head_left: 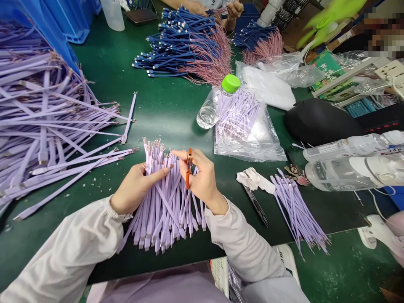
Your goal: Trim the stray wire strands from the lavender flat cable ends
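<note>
My left hand point(134, 187) is closed around a thick bundle of purple flat cables point(164, 202), whose stripped wire ends point up and away and whose connector ends hang toward me. My right hand point(200, 176) is closed on a small orange-handled cutter point(188, 168), held at the right side of the bundle's upper end. Both hands are over the green table point(164, 105) near its front edge.
A big heap of purple cables point(41, 122) lies left. A green-capped bottle point(217, 101) and a bag of purple cables point(243, 126) sit ahead; a smaller purple bunch point(296, 206) and two lying bottles point(347, 164) are right. Blue cables point(186, 42) and another person's hands point(233, 8) are at the far side.
</note>
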A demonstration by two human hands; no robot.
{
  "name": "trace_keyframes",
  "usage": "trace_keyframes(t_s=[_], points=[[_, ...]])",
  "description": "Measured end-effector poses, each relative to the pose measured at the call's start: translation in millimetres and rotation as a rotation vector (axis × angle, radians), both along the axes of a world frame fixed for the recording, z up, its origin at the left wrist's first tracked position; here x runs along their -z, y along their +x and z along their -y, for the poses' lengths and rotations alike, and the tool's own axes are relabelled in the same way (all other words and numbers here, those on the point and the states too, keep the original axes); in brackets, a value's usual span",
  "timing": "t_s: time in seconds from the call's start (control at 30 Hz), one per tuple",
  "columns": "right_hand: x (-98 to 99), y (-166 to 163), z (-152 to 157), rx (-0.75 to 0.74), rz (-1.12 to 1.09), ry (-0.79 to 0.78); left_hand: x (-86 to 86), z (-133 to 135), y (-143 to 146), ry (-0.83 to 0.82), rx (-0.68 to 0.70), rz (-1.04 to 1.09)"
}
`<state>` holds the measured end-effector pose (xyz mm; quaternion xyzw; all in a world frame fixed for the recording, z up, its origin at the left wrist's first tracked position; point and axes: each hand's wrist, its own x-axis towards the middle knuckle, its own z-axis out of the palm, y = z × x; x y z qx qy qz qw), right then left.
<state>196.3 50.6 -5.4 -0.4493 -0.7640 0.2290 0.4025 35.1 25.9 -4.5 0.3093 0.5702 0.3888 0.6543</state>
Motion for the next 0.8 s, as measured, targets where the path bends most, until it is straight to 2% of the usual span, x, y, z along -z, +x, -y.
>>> trace_keyframes(t_s=[0.27,0.4,0.53,0.8], points=[[0.9,-2,1,0.051,0.085,0.045,-1.4,1,1,-0.002,-0.025,-0.023],[3.8,2,-1,0.143,0.323,0.170,-5.9,-1,3,-0.006,-0.093,-0.007],[8.0,12,-4,0.211,0.587,0.219,-6.4,-1,3,-0.019,-0.119,0.053],[8.4,15,-2,0.254,0.715,0.287,-3.9,1,3,-0.002,-0.119,0.071]])
